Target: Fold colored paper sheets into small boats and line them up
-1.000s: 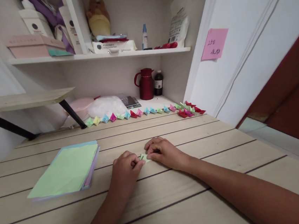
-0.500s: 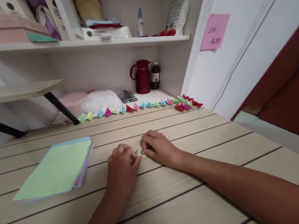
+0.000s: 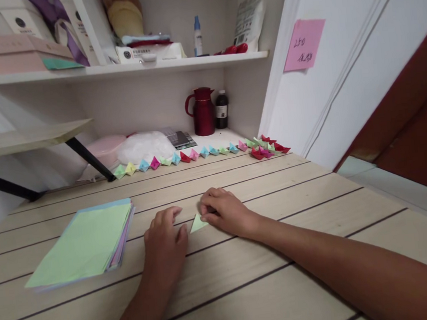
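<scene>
A small folded piece of light green paper (image 3: 197,224) lies on the wooden tabletop between my hands, its visible part shaped like a triangle. My right hand (image 3: 226,211) pinches its right corner with thumb and fingertips. Just left of the paper, my left hand (image 3: 165,241) is apart from it, thumb and fingers spread with nothing between them. Farther left lies a stack of coloured paper sheets (image 3: 87,240), light green on top. Along the back of the table runs a row of small folded paper boats (image 3: 185,156) in several colours, with a cluster of red and green boats (image 3: 265,150) at its right end.
Behind the table, a white shelf unit (image 3: 132,68) holds boxes and a blue-capped bottle (image 3: 198,38). A red jug (image 3: 203,111) and a dark bottle (image 3: 222,110) stand below. At left is a small raised shelf (image 3: 30,138) on black legs. A pink note (image 3: 304,44) sticks to the wall.
My left hand has let go of the green paper and moved slightly left, its fingers opening. My right hand keeps its pinch on the paper, and more of the triangle now shows.
</scene>
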Motion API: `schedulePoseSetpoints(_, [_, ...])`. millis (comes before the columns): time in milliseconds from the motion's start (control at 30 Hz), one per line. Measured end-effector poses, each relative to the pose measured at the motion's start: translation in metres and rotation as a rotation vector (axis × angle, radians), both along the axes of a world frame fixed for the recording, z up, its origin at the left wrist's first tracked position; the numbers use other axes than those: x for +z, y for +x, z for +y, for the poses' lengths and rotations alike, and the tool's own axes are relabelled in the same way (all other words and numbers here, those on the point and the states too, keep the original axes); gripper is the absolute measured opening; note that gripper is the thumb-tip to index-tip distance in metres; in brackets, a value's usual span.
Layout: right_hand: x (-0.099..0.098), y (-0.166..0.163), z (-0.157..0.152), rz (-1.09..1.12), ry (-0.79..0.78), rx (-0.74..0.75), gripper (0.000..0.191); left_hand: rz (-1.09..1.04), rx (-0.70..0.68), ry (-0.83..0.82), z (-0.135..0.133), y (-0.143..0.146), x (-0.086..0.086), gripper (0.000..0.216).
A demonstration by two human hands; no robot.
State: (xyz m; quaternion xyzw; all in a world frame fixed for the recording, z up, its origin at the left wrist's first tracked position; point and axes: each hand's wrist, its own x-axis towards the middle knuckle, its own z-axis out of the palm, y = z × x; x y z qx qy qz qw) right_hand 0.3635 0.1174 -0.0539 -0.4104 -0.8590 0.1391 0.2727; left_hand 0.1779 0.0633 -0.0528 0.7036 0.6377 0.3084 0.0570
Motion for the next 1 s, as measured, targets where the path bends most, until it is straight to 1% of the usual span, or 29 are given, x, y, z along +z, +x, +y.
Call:
schedulePoseSetpoints(67, [-0.001, 0.000, 0.001, 0.007, -0.001, -0.001, 0.007, -0.066, -0.123, 0.030, 0.000, -0.001, 0.000, 0.035])
schedulePoseSetpoints(133, [-0.002, 0.000, 0.002, 0.009, -0.003, 0.000, 0.007, -0.028, -0.208, 0.066, 0.001, 0.001, 0.000, 0.031])
schedulePoseSetpoints(167, [-0.003, 0.001, 0.003, 0.008, -0.004, 0.002, 0.007, 0.022, -0.216, 0.078, 0.002, 0.002, 0.000, 0.029])
schedulePoseSetpoints(267, [-0.002, 0.004, 0.004, 0.017, -0.012, 0.022, 0.006, 0.184, -0.174, 0.086, 0.003, 0.003, -0.001, 0.028])
schedulePoseSetpoints(333, [0.000, 0.008, 0.005, 0.050, -0.047, 0.048, 0.004, 0.243, -0.178, 0.087, 0.004, 0.002, -0.001, 0.028])
schedulePoseSetpoints(433, [0.004, 0.015, 0.006, 0.126, -0.137, 0.089, 0.007, 0.261, -0.225, 0.088, 0.005, -0.002, -0.002, 0.030])
schedulePoseSetpoints(500, [0.006, 0.017, 0.005, 0.176, -0.188, 0.073, 0.006, 0.252, -0.240, 0.092, 0.006, -0.004, -0.002, 0.031])
schedulePoseSetpoints(567, [0.006, 0.016, 0.004, 0.196, -0.205, 0.035, 0.004, 0.241, -0.240, 0.101, 0.006, -0.004, -0.003, 0.030])
schedulePoseSetpoints(700, [0.004, 0.007, 0.001, 0.074, -0.111, -0.047, 0.016, 0.242, -0.227, 0.092, 0.007, -0.003, -0.002, 0.029])
schedulePoseSetpoints(767, [0.005, 0.004, 0.001, -0.006, -0.079, -0.070, 0.017, 0.248, -0.222, 0.083, 0.007, -0.002, -0.001, 0.029])
schedulePoseSetpoints(900, [0.009, 0.003, 0.002, -0.091, -0.086, -0.035, 0.014, 0.257, -0.213, 0.055, 0.006, -0.001, 0.001, 0.028])
schedulePoseSetpoints(1000, [0.010, 0.005, 0.003, -0.079, -0.104, -0.025, 0.018, 0.257, -0.193, 0.021, 0.006, 0.000, 0.002, 0.027])
